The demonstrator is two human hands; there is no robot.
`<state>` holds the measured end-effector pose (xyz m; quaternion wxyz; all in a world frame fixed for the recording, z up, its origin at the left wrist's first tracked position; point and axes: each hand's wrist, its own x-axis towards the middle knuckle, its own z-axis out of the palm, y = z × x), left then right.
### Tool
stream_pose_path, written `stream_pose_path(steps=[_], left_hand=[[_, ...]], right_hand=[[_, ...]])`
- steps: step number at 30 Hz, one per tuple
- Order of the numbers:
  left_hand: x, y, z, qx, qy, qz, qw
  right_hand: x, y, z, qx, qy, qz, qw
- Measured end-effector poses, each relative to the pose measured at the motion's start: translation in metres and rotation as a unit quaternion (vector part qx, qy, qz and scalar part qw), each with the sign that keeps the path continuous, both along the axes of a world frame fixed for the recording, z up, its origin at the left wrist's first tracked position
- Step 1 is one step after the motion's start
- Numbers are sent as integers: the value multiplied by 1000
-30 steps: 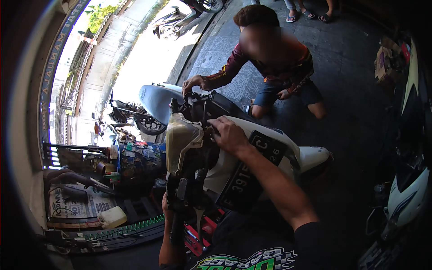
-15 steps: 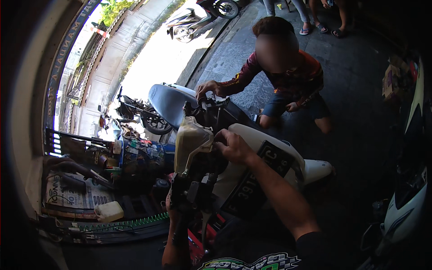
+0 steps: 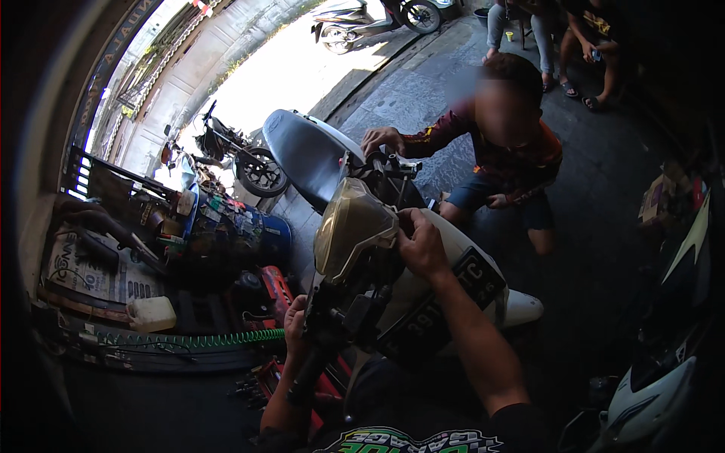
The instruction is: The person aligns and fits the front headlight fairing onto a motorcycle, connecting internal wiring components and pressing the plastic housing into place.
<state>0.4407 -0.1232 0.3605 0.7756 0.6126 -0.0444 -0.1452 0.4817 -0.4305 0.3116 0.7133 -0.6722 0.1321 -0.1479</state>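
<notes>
A yellowed clear headlight (image 3: 349,230) sits at the front of a white scooter (image 3: 445,226), lens facing left. My right hand (image 3: 424,245) is closed on the headlight's right edge, thumb and fingers pinched together. Lower left, my left hand (image 3: 296,325) has its fingers curled against the dark edge beneath the headlight, beside a black handlebar grip (image 3: 308,375); what it pinches is hidden. A black number plate (image 3: 445,306) lies on the white body under my right forearm. Across the scooter, a crouching person's hand (image 3: 384,140) rests on the far handlebar end.
A blue drum (image 3: 278,238) and cluttered parts stand at the left. Close by are a white plastic container (image 3: 152,313), a green coiled hose (image 3: 219,337) and a red toolbox (image 3: 328,385). Another scooter (image 3: 653,396) stands at the right. Seated people are at the back.
My view has shifted, and more of my left hand shows beside the headlight. My right hand stays at the headlight's edge. The crouching person's head has tilted; their hand remains on the handlebar.
</notes>
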Motion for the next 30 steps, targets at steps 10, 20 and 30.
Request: stream_pose_path(steps=[10,20,30], left_hand=[[-4,-15,9,23,28,0,999],[-12,-24,11,16,36,28,999],[-18,-33,7,-95,83,16,992]], right_hand=[[4,-15,-1,-176,35,122,976],[-1,13,-1,-120,-19,-13,992],[-22,-4,-16,-2,39,4,999]])
